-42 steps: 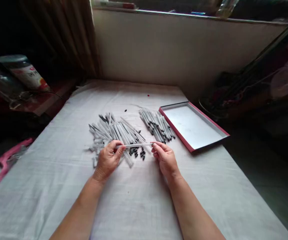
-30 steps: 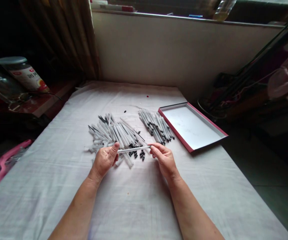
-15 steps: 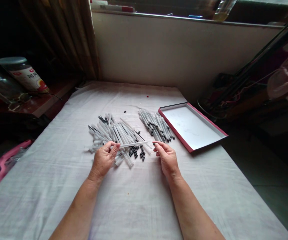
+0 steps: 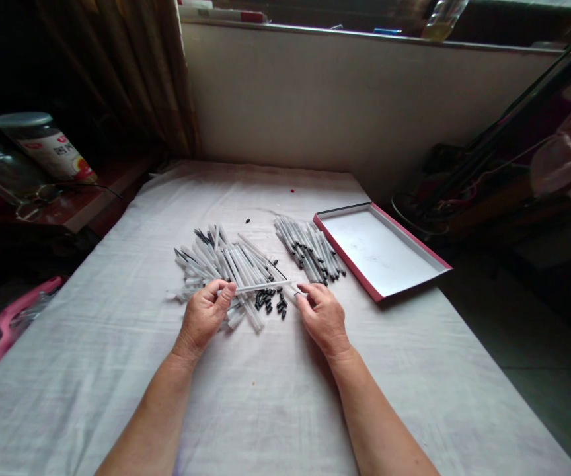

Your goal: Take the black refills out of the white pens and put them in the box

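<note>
Centre of frame: the left hand [image 4: 207,316] pinches a slender, translucent white plastic tube [image 4: 263,286], nearly level, above small black cylindrical caps [image 4: 268,307]. Near its right end, the right hand's [image 4: 299,291] fingertips are narrowly spaced; whether they grip anything cannot be told.

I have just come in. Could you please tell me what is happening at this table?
A person is handling thin pen-like parts. The left hand holds a pale tube level, and the right hand is near its far end; what its fingertips pinch is unclear. Beyond lie a loose pile of tubes and small black pieces. Farther right, black-ended tubes lie beside a shallow red-sided box.
</note>
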Demonstrator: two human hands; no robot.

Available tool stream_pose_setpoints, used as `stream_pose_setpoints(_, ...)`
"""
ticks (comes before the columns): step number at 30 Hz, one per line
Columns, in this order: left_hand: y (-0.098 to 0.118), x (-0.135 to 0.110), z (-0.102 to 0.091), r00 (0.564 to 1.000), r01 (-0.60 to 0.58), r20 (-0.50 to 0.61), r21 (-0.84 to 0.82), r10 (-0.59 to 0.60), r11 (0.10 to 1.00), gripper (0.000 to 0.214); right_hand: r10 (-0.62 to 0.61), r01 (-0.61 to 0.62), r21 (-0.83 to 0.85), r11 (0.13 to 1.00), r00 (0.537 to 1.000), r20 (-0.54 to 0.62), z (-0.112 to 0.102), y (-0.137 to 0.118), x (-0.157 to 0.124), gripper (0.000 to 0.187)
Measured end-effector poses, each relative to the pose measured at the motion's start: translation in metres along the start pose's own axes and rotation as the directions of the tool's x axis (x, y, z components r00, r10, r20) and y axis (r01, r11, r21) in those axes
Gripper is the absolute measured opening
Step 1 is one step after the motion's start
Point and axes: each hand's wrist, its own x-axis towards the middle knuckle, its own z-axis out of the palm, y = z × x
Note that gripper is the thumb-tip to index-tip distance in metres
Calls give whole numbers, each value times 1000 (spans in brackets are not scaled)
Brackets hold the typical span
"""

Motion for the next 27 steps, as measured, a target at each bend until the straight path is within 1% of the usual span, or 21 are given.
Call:
stream_pose_setpoints(2, 1, 0, 0, 1000, 6, 5, -3, -6, 1000, 46, 31, -30, 183, 983, 999, -5, -1, 0, 1, 28)
stream_pose_setpoints(3, 1, 0, 0, 1000, 7, 8, -1, -7, 1000, 46, 51, -51, 288, 956, 999, 5, -2, -1, 1, 30)
stream_pose_setpoints(5, 2, 0, 0, 1000, 4, 19, 3, -4, 1000, 45, 98, -110, 468, 877, 994, 50, -2, -4, 2, 33)
stream_pose_setpoints(7, 2, -1, 1, 999, -1, 38, 10, 1, 1000, 45, 144, -172, 571, 803, 985, 93, -2, -8, 1, 31)
stream_pose_setpoints(9, 1, -1, 1, 998, -5, 60, 19, 4, 1000, 44, 174, -205, 611, 764, 979, 110, -3, -11, 1, 25)
stream_pose_setpoints(11, 1, -1, -1, 998, -6, 63, 26, 5, 1000, 42, 190, -219, 624, 750, 975, 114, -6, -12, 3, 22)
stream_pose_setpoints(13, 2, 1, -5, 1000, -10, 14, 29, 10, 1000, 40, 212, -230, 631, 741, 972, 104, -12, -10, 7, 22)
stream_pose_setpoints(14, 2, 2, -8, 999, -11, -35, 29, 12, 1000, 38, 233, -235, 636, 735, 968, 89, -15, -7, 9, 23)
stream_pose_setpoints(16, 0, 6, -16, 986, -4, -169, 23, 8, 1000, 36, 296, -247, 651, 718, 954, 35, -22, -1, 14, 26)
stream_pose_setpoints(18, -4, 9, -23, 952, 6, -305, -12, -10, 1000, 34, 371, -257, 661, 706, 928, -36, -24, 4, 18, 29)
stream_pose_setpoints(20, -9, 12, -27, 921, -5, -389, -64, -21, 998, 33, 411, -251, 653, 714, 906, -101, -21, 6, 17, 30)
stream_pose_setpoints(21, -12, 13, -28, 913, -13, -406, -81, -21, 997, 32, 409, -240, 639, 731, 904, -129, -17, 5, 16, 30)
stream_pose_setpoints(23, -15, 12, -27, 917, -24, -399, -88, -14, 996, 31, 356, -197, 580, 790, 918, -173, -9, 1, 11, 29)
stream_pose_setpoints(27, -13, 10, -19, 941, -6, -337, -70, -18, 998, 32, 122, -40, 333, 942, 966, -227, 5, -10, 2, 22)
